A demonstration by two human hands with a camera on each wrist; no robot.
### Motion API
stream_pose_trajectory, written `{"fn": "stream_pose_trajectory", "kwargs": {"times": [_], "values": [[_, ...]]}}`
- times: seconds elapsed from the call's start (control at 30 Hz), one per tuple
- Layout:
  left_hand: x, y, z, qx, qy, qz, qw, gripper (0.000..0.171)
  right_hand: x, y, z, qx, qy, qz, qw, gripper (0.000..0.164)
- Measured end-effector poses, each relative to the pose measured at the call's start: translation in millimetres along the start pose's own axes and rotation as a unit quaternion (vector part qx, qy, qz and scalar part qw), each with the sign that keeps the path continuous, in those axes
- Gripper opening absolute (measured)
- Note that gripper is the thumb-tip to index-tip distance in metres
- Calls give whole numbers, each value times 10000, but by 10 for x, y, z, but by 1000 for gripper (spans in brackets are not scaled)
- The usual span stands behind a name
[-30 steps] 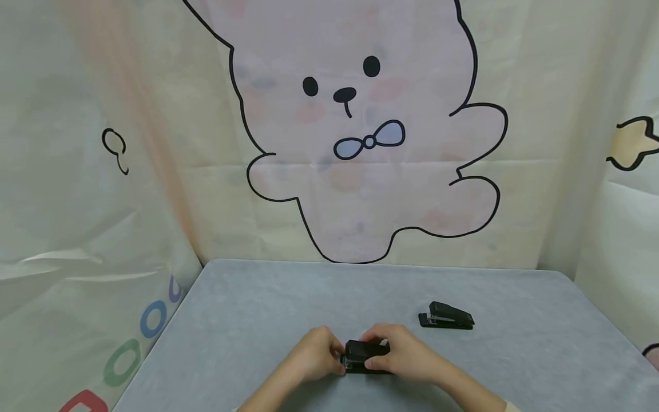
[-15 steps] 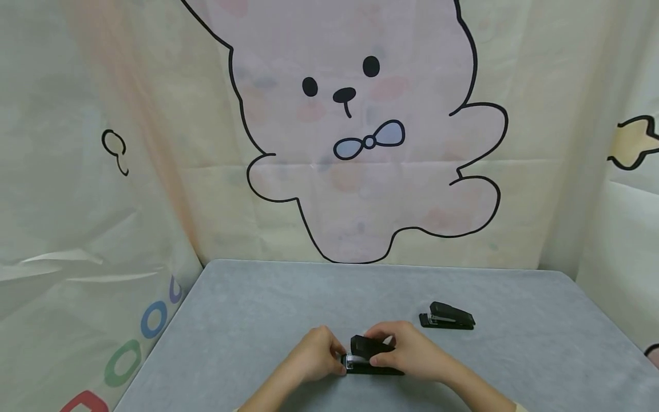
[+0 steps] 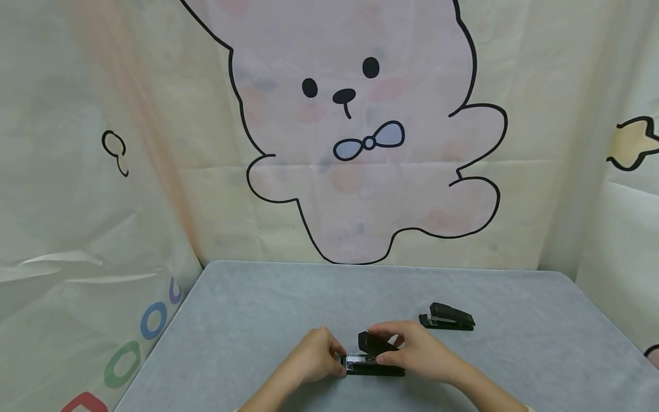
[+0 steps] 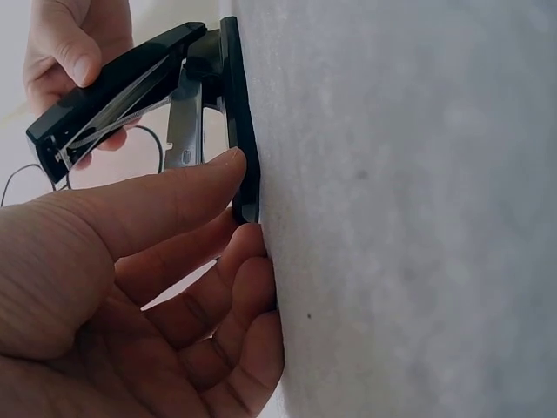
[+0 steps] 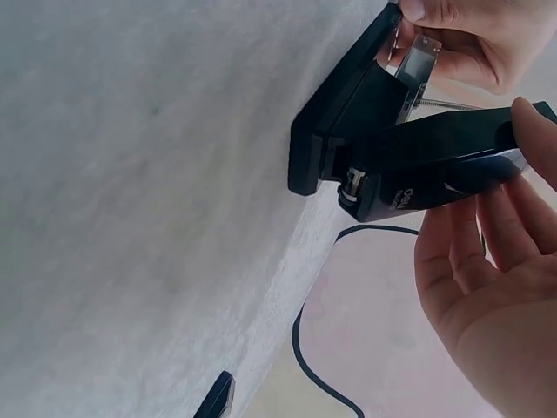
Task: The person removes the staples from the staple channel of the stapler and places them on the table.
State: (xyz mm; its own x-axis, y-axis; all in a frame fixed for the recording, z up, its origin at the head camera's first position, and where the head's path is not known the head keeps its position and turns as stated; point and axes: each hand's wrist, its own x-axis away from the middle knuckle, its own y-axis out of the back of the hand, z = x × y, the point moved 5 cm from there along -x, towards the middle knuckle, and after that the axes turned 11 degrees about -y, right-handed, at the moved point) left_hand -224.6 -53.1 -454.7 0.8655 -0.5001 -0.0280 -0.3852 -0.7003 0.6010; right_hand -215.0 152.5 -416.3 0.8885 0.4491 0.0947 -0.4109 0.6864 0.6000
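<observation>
A black stapler [image 3: 376, 371] lies on the table near its front, its top cover [image 5: 435, 161] swung up from the base. Under the raised cover the metal staple channel [image 4: 184, 126] shows, and a thin spring [image 5: 446, 104] runs to the cover. My left hand [image 3: 319, 356] pinches the front end of the base between thumb and fingers. With thumb on one side and fingers on the other, my right hand [image 3: 419, 350] holds the cover. The cover's rear part is hidden behind the right hand in the head view.
A second black stapler [image 3: 447, 317] stands on the grey table [image 3: 268, 297], behind and to the right of the hands. A curtain [image 3: 216, 229] with a printed bear hangs behind the table's far edge, and more printed cloth hangs at both sides.
The right hand has lifted the stapler's cover up and moved slightly right, widening the gap above the staple channel. The left hand has stayed at the base's front end.
</observation>
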Motion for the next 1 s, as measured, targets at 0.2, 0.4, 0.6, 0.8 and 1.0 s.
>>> {"fn": "stream_pose_trajectory", "kwargs": {"times": [0.2,0.4,0.6,0.8,1.0], "values": [[-12,11,15,5,134,74,9999,25,38,48,1,-80,-88,-10,9999,35],[-19,24,6,-29,237,118,9996,25,67,82,-63,-187,-107,-56,9998,37],[-28,18,14,-10,369,170,9992,24,107,117,-110,-412,-72,-77,9991,37],[-30,9,22,19,385,186,9991,23,162,162,-161,-690,-116,-92,9975,40],[-30,16,15,15,326,155,9993,23,220,198,-234,-1034,-293,-56,9942,47]]}}
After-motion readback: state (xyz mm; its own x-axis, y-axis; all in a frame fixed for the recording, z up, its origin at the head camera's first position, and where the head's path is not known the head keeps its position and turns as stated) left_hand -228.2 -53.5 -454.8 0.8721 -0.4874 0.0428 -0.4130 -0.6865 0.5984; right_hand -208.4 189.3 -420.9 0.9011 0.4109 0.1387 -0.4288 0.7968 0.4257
